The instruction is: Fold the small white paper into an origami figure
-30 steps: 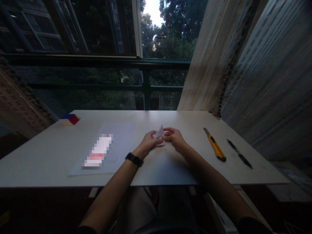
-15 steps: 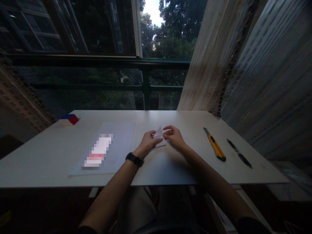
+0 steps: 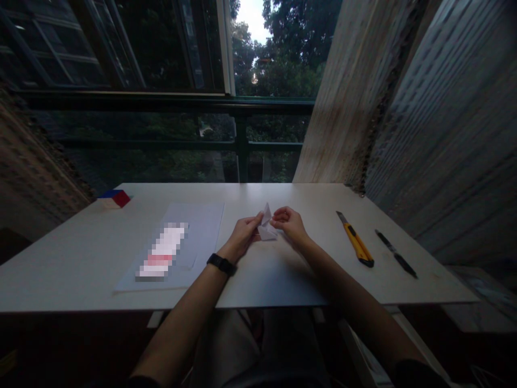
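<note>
A small piece of folded white paper (image 3: 267, 233) is held between my two hands, just above the middle of the white table. One pointed tip of it stands up toward the window, and a wider folded part spreads toward me. My left hand (image 3: 245, 230) grips its left side, the thumb pressed near the base of the tip and the other fingers partly hidden beneath. From the right, my right hand (image 3: 290, 223) pinches the paper's right edge between thumb and index finger, with the remaining fingers curled.
White sheets (image 3: 205, 226) lie at the left of the table (image 3: 258, 285), a blurred-out item on top. A red, blue and white cube (image 3: 115, 199) sits at the far left. To the right are a yellow utility knife (image 3: 356, 240) and a black pen (image 3: 396, 254). A curtain (image 3: 327, 118) hangs behind.
My left thumb has moved up from the front of the folded paper to the base of its tip. The paper has tilted a little, and its lower part now shows more widely.
</note>
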`<state>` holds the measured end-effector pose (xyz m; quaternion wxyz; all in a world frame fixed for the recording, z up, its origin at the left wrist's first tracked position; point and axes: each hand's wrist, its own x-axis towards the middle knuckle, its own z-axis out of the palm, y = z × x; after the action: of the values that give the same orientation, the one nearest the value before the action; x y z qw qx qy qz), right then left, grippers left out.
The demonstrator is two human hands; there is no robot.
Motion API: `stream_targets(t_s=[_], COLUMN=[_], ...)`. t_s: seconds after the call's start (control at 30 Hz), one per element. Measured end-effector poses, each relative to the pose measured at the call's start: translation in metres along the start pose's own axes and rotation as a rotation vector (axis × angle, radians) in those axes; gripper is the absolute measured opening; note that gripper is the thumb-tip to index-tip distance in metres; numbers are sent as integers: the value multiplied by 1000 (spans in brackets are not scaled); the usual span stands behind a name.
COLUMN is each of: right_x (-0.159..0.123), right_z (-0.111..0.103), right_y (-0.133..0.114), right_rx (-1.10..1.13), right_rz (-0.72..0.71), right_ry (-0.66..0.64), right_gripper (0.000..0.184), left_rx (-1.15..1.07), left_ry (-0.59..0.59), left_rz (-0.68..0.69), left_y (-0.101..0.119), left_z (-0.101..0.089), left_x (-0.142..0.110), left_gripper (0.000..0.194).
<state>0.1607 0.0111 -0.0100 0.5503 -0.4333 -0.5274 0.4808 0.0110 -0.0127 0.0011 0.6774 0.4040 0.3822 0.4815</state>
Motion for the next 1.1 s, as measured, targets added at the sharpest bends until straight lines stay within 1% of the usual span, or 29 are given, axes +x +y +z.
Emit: stream_targets(t_s=[0.13,0.2,0.37,0.47,0.63,0.87,1.0,1.1], right_x=[-1,-2,-4,-4,-3,-2,-2,-1], right_z=[0,0,1,1,1,-1,-1,0], right_y=[-3,-5,-8,-7,-6,-5,-6,-7], right_rx=[42,54,79,110,136,127,88,57], right_rz=[26,45,50,61,79,93,89,89], right_ry=[-4,-14,-26,-35,-35,-6,-15,-17], right_gripper=[35,35,32,30,25,24,22,21], left_rx=[-25,-30,32,26,11,81,149,184], left_ry=[78,100,39,51,90,71,48,51], left_rz=[-35,-42,42,72,64,101,165,214], left_y=[3,4,0,-3,-2,-4,-8,-9], left_z=[0,0,-2,-3,-2,-3,-5,-6], left_x=[0,-1,-1,1,0,2,6,7], left_gripper=[43,45,43,42,43,50,52,49])
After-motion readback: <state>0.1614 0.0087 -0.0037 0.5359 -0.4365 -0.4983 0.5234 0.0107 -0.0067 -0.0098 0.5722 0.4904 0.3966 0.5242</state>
